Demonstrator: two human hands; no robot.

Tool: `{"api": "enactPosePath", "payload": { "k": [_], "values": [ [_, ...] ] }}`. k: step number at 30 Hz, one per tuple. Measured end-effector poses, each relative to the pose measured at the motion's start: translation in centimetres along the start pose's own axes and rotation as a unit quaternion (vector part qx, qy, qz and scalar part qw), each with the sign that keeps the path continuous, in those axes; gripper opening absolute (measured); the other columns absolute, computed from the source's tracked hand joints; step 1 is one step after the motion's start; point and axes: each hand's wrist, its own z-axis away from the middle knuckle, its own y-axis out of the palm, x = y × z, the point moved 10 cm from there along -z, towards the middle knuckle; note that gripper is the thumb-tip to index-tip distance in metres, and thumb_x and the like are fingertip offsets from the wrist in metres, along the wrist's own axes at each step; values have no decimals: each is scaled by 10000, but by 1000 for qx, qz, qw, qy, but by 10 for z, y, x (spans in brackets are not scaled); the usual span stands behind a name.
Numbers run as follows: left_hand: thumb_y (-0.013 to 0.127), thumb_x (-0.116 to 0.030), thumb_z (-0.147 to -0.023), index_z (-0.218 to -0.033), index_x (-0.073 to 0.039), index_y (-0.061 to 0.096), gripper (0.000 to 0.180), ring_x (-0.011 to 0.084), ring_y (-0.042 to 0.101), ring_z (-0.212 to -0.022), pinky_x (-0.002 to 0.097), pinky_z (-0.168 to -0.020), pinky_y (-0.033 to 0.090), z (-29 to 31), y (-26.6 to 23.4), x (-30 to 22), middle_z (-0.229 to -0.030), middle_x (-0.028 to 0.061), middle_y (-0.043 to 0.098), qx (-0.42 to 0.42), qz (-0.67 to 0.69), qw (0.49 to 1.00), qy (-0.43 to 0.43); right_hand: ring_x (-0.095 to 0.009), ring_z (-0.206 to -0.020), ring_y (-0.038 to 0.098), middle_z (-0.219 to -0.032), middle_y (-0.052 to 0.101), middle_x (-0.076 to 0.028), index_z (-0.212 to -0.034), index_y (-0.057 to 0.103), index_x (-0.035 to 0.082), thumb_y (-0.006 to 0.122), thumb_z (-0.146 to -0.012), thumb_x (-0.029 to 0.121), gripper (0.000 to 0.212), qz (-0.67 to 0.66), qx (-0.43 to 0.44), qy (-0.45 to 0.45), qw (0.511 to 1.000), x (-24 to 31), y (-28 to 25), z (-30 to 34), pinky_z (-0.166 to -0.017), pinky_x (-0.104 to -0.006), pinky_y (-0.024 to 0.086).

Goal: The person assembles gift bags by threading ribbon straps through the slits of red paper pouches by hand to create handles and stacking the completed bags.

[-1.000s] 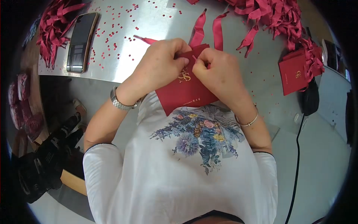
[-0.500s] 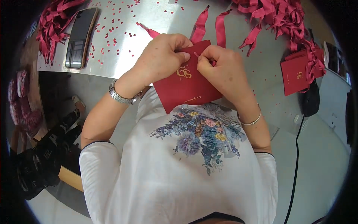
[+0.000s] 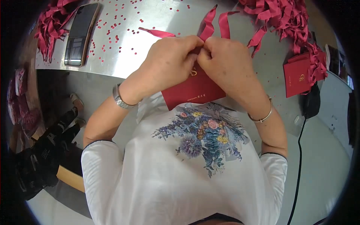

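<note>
A red paper bag [image 3: 195, 90] with gold markings lies tilted at the table's near edge, its lower part against my white shirt. My left hand [image 3: 170, 60] is closed on the bag's upper left part. Close against it, my right hand [image 3: 229, 63] is pinched at the bag's top, on the ribbon seen there a moment ago. The fingertips of both hands meet and hide the ribbon's end and the bag's top edge. Beyond my knuckles, a red ribbon [image 3: 208, 25], a second ribbon [image 3: 224, 25] and a third ribbon [image 3: 159, 33] stretch out over the table.
Red dots of confetti [image 3: 117, 37] are scattered over the metal table [image 3: 131, 62]. A phone [image 3: 80, 35] lies at the left beside a ribbon heap [image 3: 52, 28]. A larger ribbon pile [image 3: 283, 17] and finished-looking red bags [image 3: 298, 77] are at the right. A black cable [image 3: 299, 168] hangs down.
Both hands have come together at the bag's top, the left moving right and the right turning inward over it. They now cover more of the gold emblem and the ribbon end.
</note>
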Motion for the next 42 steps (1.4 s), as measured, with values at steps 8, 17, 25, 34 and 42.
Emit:
{"api": "enactPosePath", "payload": {
  "k": [8, 17, 25, 34, 42],
  "values": [
    [551, -45, -919, -1062, 19, 648, 184, 98, 606, -853, 248, -802, 486, -23, 6, 26, -914, 23, 691, 204, 122, 967, -97, -286, -582, 619, -660, 592, -95, -761, 535, 62, 639, -823, 157, 154, -26, -126, -78, 989, 12, -9, 22, -518, -376, 505],
    [593, -54, -856, -891, 15, 599, 78, 357, 600, -721, 401, -664, 478, -29, -4, -6, -795, 192, 626, 101, -96, 980, 139, -300, -646, 638, -747, 630, -111, -884, 567, 68, 678, -854, 263, 227, -124, -127, -8, 984, -11, 4, 38, -543, -395, 501],
    [578, -22, -788, -898, -11, 577, 110, 395, 627, -805, 448, -698, 505, -32, -62, 12, -837, 191, 631, -29, -359, 931, 62, -322, -677, 656, -783, 654, -116, -970, 559, 68, 673, -858, 332, 309, -97, -78, 34, 992, -24, 21, 44, -567, -417, 498],
    [566, 40, -772, -1117, -87, 641, 375, 338, 609, -837, 429, -701, 495, 25, -110, -15, -925, 124, 636, -269, -339, 889, 145, -331, -668, 650, -782, 667, -127, -941, 566, 71, 670, -851, 354, 315, -98, -20, 39, 994, -26, 24, 37, -581, -437, 491],
    [710, -83, -766, -1003, -32, 660, 247, 311, 608, -824, 393, -705, 502, 45, -50, 17, -868, 120, 611, -100, -149, 984, 3, -300, -693, 658, -835, 671, -146, -1160, 599, 90, 735, -783, 172, 409, -147, -19, -1, 989, -36, -7, 69, -596, -374, 496]
  ]
}}
